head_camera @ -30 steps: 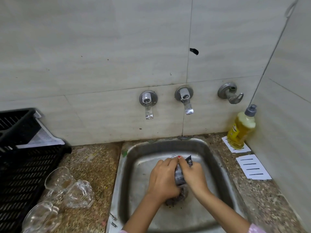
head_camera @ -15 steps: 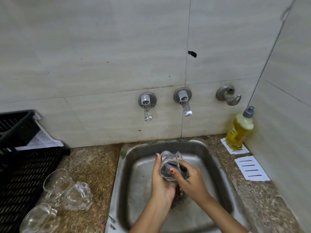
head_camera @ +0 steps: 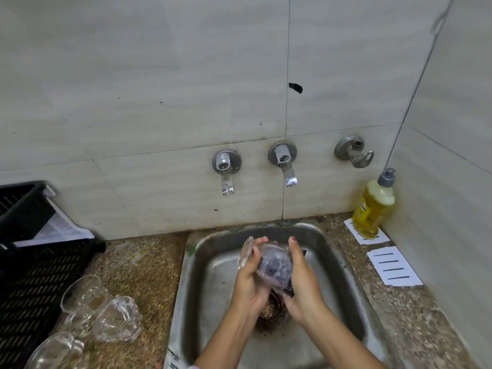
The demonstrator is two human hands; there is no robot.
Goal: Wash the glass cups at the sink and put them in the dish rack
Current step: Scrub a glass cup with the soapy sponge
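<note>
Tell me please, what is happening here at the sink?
A person is washing a glass cup over the steel sink. The left hand grips the cup, and the right hand holds a dark scrubber against its side. No water visibly runs from the two taps. Three more glass cups are on the counter to the left, beside the black dish rack; no cup shows in the visible part of the rack.

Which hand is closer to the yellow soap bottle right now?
Right. The right hand grips the glass cup over the sink, on the side toward the soap bottle in the counter's corner; the left hand holds the cup's other side, farther away.
</note>
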